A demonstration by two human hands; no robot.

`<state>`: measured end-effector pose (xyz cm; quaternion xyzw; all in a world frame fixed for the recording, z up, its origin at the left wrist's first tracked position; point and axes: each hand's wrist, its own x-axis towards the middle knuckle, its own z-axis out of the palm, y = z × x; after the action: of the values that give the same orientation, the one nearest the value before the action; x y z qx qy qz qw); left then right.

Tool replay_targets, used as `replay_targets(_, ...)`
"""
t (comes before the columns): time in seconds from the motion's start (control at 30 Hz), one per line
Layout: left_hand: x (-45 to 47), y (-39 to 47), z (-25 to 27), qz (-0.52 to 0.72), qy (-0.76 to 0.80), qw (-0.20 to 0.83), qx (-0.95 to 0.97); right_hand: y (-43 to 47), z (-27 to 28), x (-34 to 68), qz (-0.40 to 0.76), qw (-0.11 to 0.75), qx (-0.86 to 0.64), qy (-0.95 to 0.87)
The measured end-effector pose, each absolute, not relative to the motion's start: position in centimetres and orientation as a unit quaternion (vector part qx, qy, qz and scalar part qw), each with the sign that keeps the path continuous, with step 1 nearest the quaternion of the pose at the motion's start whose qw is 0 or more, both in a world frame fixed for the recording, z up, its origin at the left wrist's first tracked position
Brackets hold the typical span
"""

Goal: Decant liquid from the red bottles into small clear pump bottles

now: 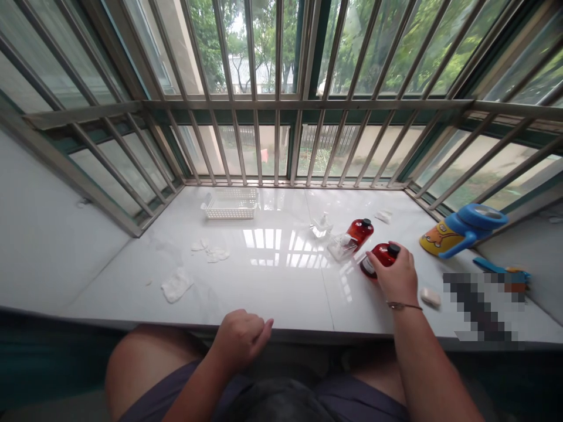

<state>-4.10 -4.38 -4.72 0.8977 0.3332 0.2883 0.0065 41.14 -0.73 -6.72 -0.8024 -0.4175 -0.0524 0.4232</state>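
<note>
My right hand (pixel 398 275) is closed around a red bottle with a black cap (pixel 386 253); a white label shows on its side, and it stands on the white ledge. Just behind it to the left is a second red bottle (pixel 361 232), upright. A clear container (pixel 341 246) lies against that bottle, and a small white pump-like piece (pixel 322 225) is farther back. My left hand (pixel 246 337) rests at the front edge, fingers curled into a loose fist with the thumb sticking out; nothing shows in it.
A white perforated basket (pixel 231 215) sits at the back left, with crumpled white tissue (pixel 176 285) and white scraps (pixel 215 254) before it. On the right are a blue-and-yellow cup (pixel 461 231), a small pale block (pixel 430 297) and a blue item (pixel 497 266). Window bars (pixel 277 140) enclose the ledge.
</note>
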Motion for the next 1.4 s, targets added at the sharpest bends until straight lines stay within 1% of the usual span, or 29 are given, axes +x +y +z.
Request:
replay_targets(0.07,-4.3,-4.4,-4.7,0.284,0.335,0.000,0.898,-0.4,-6.4,41.5,-0.106,0.428,-0.784,-0.436)
replay_targets(0.17,-4.8,-4.2,-4.9,0.283,0.343,-0.014,0.896,-0.9,-5.7,40.2,-0.225,0.433,-0.731,-0.478)
replay_targets(0.2,-5.0,-4.0,-5.0,0.282,0.346,-0.019,0.894,-1.1,-5.4,39.3,-0.242,0.428,-0.711,-0.503)
replay_targets(0.23,-5.1,-3.9,-5.1,0.282,0.349,-0.025,0.893,-1.3,-5.1,38.3,-0.239,0.419,-0.694,-0.535)
replay_targets(0.3,-5.5,-3.6,-5.3,0.282,0.352,-0.035,0.892,-1.2,-4.9,36.3,-0.194,0.385,-0.671,-0.603)
replay_targets(0.4,-6.0,-3.2,-5.5,0.280,0.359,-0.046,0.889,-0.1,-5.2,34.3,-0.122,0.294,-0.686,-0.654)
replay_targets(0.5,-6.6,-2.9,-5.7,0.282,0.368,-0.056,0.884,1.3,-6.1,33.8,-0.107,0.213,-0.719,-0.653)
replay_targets(0.57,-7.1,-2.8,-5.9,0.285,0.373,-0.062,0.881,1.8,-6.6,34.0,-0.101,0.189,-0.732,-0.646)
replay_targets(0.7,-8.3,-2.6,-6.4,0.281,0.390,-0.076,0.874,1.4,-7.0,34.0,-0.081,0.176,-0.738,-0.647)
replay_targets(0.83,-9.5,-1.8,-6.8,0.253,0.439,-0.099,0.857,0.4,-7.0,33.8,-0.074,0.183,-0.722,-0.664)
replay_targets(0.97,-11.9,0.0,-6.7,0.207,0.592,-0.090,0.774,-0.4,-7.1,34.0,-0.077,0.207,-0.703,-0.676)
replay_targets(1.07,-14.8,1.6,-6.8,0.164,0.673,-0.106,0.713,-0.9,-7.0,34.0,-0.083,0.244,-0.688,-0.679)
replay_targets(1.17,-17.8,2.7,-7.2,0.077,0.733,-0.119,0.666,-2.1,-6.8,33.3,-0.090,0.296,-0.667,-0.678)
replay_targets(1.27,-19.5,3.3,-7.7,0.016,0.759,-0.084,0.645,-3.7,-6.9,32.4,-0.082,0.344,-0.650,-0.672)
replay_targets(1.4,-18.5,3.4,-8.5,0.055,0.734,-0.068,0.673,-6.0,-8.3,31.6,-0.058,0.386,-0.643,-0.659)
